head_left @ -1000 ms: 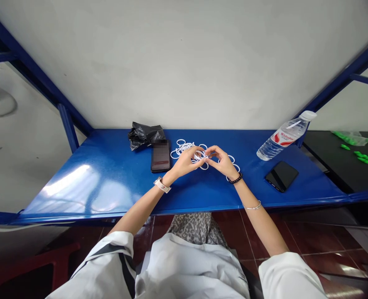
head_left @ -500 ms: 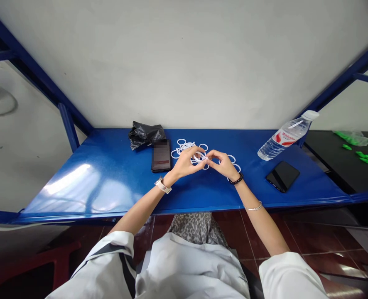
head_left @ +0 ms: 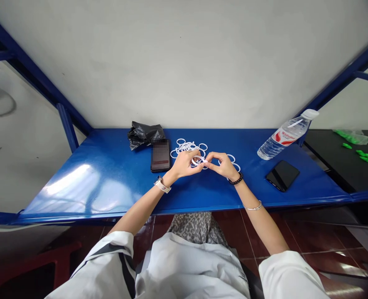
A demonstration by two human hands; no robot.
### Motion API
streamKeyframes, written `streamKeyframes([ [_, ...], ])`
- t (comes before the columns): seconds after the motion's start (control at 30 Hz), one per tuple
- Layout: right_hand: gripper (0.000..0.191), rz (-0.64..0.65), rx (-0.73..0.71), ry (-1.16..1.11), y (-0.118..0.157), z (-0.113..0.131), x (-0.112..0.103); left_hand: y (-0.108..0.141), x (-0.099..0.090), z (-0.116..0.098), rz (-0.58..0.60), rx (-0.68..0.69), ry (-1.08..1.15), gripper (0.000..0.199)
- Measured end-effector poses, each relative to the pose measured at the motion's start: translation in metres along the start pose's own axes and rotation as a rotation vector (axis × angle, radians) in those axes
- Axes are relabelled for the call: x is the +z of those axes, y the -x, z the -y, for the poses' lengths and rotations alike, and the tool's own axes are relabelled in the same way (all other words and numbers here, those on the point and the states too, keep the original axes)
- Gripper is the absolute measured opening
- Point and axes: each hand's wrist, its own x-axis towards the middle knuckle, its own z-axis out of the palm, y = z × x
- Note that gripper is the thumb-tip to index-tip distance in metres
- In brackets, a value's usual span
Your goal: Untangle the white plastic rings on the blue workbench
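Observation:
Between my two hands is a white ring (head_left: 197, 159), held just above the blue table (head_left: 190, 195). My left hand (head_left: 185, 163) has its thumb and fingers curled on the ring's left side. My right hand (head_left: 224, 164) pinches the ring's right end with thumb and forefinger. Behind my left hand lies a pile of white rings (head_left: 185, 146). A few more white rings (head_left: 235, 167) lie beside and partly behind my right hand.
Left of the pile are a dark phone (head_left: 160, 155) and a crumpled black bag (head_left: 145, 135). At the right stand a water bottle (head_left: 283, 136) and, lying flat, a black phone (head_left: 282, 176). Green pieces (head_left: 364, 156) are on a black table further right.
The ring between my hands has tilted and sits slightly lower and to the left. The fingers of my left hand have come down a little.

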Motion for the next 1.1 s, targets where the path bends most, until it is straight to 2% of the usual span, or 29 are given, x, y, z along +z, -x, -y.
streamKeyframes([
  [0.17,0.036,-0.006,-0.024,-0.003,0.000,0.000,0.000,0.001,0.001,0.000,-0.003,-0.010,-0.026,0.032],
  [0.6,0.035,-0.040,-0.076,0.019,-0.001,-0.007,0.000,-0.001,0.004,-0.002,-0.147,0.147,-0.032,0.031],
  [1.1,0.036,0.007,-0.068,-0.004,-0.001,-0.011,0.001,0.001,0.007,-0.002,-0.203,0.208,-0.105,0.036],
])
